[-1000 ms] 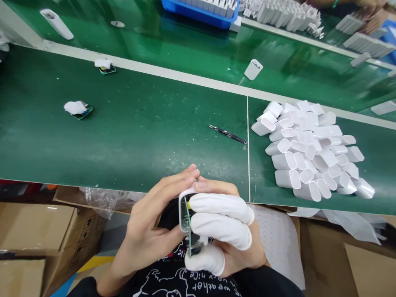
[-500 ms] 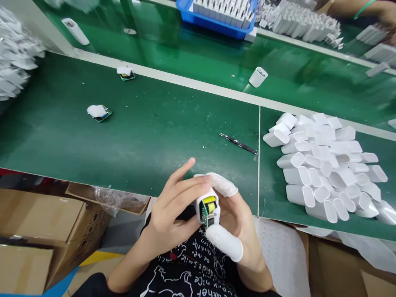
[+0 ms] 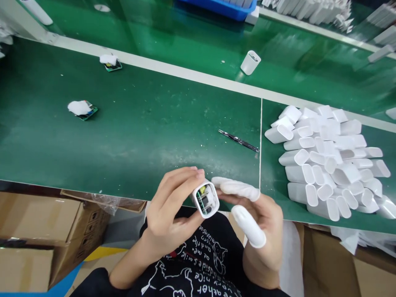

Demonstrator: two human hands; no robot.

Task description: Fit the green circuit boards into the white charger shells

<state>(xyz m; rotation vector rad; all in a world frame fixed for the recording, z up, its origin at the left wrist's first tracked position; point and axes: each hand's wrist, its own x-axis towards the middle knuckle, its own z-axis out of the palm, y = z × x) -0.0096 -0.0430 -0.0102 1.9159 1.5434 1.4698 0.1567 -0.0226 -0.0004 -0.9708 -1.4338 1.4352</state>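
My left hand (image 3: 171, 210) is closed round a white charger shell (image 3: 206, 199) with a green circuit board seated inside; the shell's open end faces up at me. My right hand (image 3: 256, 225), with white finger cots on several fingers, is beside the shell with fingers stretched out and apart, the fingertips just off the shell's right side. Both hands hover at the near edge of the green bench (image 3: 139, 123), above my lap.
A heap of empty white shells (image 3: 328, 161) lies at the right. Black tweezers (image 3: 238, 140) lie mid-bench. Two circuit boards with white parts (image 3: 82, 109) (image 3: 109, 62) lie at the left. One upright shell (image 3: 250, 62) stands on the far belt. Cardboard boxes (image 3: 37, 231) sit below.
The circuit board has gone fully into the shell. My right hand has let go and opened out to the right; my left hand alone holds the shell, turned with its open end up.
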